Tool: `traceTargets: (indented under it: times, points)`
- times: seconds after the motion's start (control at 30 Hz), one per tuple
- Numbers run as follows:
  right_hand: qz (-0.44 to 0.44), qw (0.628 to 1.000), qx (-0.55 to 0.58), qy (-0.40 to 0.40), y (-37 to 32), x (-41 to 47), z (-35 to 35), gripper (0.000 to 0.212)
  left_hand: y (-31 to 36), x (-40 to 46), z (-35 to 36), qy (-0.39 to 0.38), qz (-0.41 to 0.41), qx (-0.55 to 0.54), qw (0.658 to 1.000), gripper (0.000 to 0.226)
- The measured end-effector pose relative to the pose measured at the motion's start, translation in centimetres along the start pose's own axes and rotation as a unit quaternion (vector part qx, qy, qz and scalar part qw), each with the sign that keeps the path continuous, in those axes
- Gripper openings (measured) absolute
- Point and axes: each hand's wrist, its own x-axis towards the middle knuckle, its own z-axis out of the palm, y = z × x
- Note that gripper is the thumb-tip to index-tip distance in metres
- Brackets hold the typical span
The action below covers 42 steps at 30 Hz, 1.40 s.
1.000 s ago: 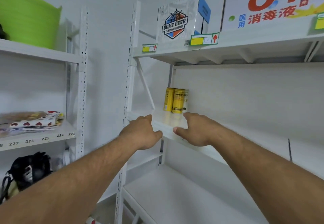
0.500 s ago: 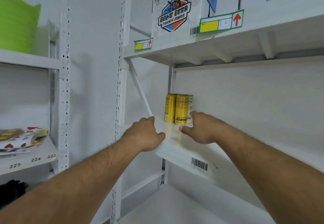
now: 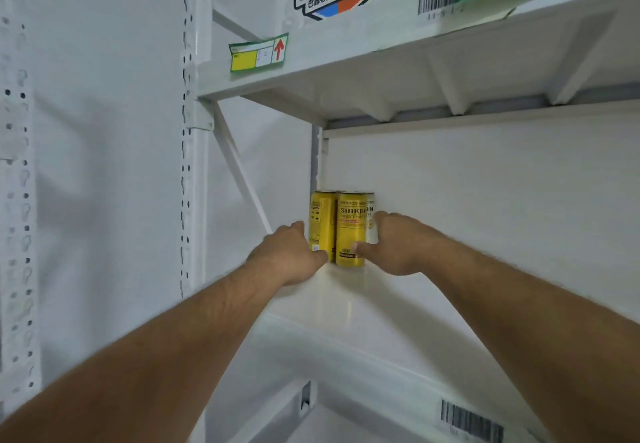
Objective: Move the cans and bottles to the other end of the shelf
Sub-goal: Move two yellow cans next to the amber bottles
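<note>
- Where the white shelf (image 3: 346, 304) meets its back corner at frame centre, we see two yellow cans (image 3: 341, 227) standing upright, touching.
- Our left hand (image 3: 287, 255) curls around the left can (image 3: 322, 224).
- Our right hand (image 3: 391, 245) curls around the right can (image 3: 351, 231), thumb across its front.

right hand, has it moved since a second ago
Yes. The right hand left the shelf's front edge and went back toward the wall, now touching the yellow cans.

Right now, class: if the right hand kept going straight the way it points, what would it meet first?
The right hand already seems to touch the front can with its thumb. Straight on, its fingers would probably meet the pale can behind, then the back wall; depth is unclear.
</note>
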Motion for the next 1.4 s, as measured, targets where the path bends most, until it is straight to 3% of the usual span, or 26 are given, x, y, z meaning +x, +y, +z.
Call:
traceTargets:
  times: [0.23, 0.47, 0.57, 0.77, 0.93, 1.1, 1.23, 1.4]
  points:
    - [0.087, 0.989, 0.111, 0.053, -1.7, 7.2, 1.7, 0.035, -2.6, 9.3, 1.2, -0.031, 0.006, -0.102, 0.994, 0.082]
    - [0.153, 0.945, 0.279, 0.077, -2.3, 12.5, 3.8, 0.022, -3.2, 15.1, 3.4, -0.093, -0.025, -0.248, 0.964, 0.061]
    - [0.183, 0.924, 0.323, 0.094, -2.4, 13.8, 4.4, 0.024, -3.4, 16.5, 4.6, -0.112, -0.01, -0.282, 0.953, 0.072]
    - [0.204, 0.903, 0.36, 0.115, -2.2, 15.1, 5.4, 0.028, -4.0, 18.0, 5.4, -0.131, -0.02, -0.339, 0.931, 0.063]
    - [0.211, 0.9, 0.357, 0.136, -1.6, 15.5, 5.7, 0.032, -4.3, 18.2, 5.8, -0.138, -0.031, -0.329, 0.934, 0.078]
    - [0.207, 0.9, 0.349, 0.16, -1.7, 15.5, 6.0, 0.024, -4.4, 18.1, 5.9, -0.129, -0.025, -0.354, 0.926, 0.05]
    - [0.213, 0.893, 0.355, 0.175, -1.9, 15.2, 6.1, 0.027, -4.6, 18.0, 5.9, -0.136, -0.011, -0.359, 0.923, 0.044]
    - [0.213, 0.896, 0.353, 0.164, -2.0, 14.5, 5.8, 0.03, -4.8, 17.7, 5.6, -0.161, 0.0, -0.361, 0.919, 0.054]
